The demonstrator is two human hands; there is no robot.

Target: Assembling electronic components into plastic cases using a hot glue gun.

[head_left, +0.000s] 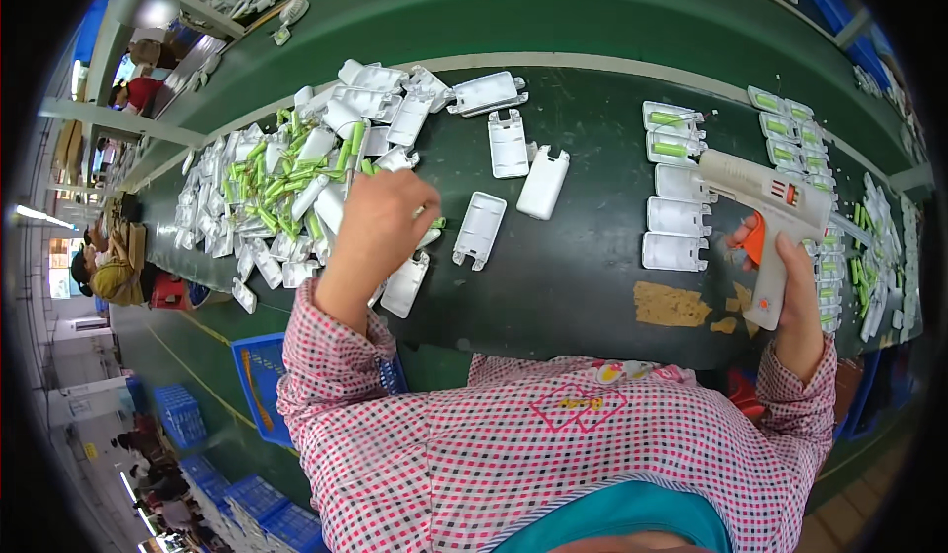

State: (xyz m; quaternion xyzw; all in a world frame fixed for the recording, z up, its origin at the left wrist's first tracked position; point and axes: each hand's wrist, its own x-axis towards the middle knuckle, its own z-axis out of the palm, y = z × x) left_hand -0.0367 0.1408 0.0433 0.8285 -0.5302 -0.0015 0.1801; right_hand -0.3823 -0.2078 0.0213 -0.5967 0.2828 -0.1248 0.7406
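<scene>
My right hand [790, 272] is wrapped round the handle of an off-white hot glue gun [775, 193] with an orange trigger. The gun's nozzle points left, over a column of white plastic casing halves [676, 217], two of which hold green cylindrical batteries [671, 148]. On the left, my left hand [385, 217] is at the near right edge of a heap of white casings [212, 193] and green batteries [267, 178]. Its fingers curl downward and inward; what they hold, if anything, is hidden. A bit of green shows beside the fingertips. Several loose casings [481, 229] lie right of that hand.
The dark green worktable [563, 296] has brown tape patches [671, 304] near its front edge. Filled casings [780, 128] stand in rows at the far right. A green belt [553, 20] runs behind the table. A blue crate [259, 385] stands on the floor at left; other people sit farther off.
</scene>
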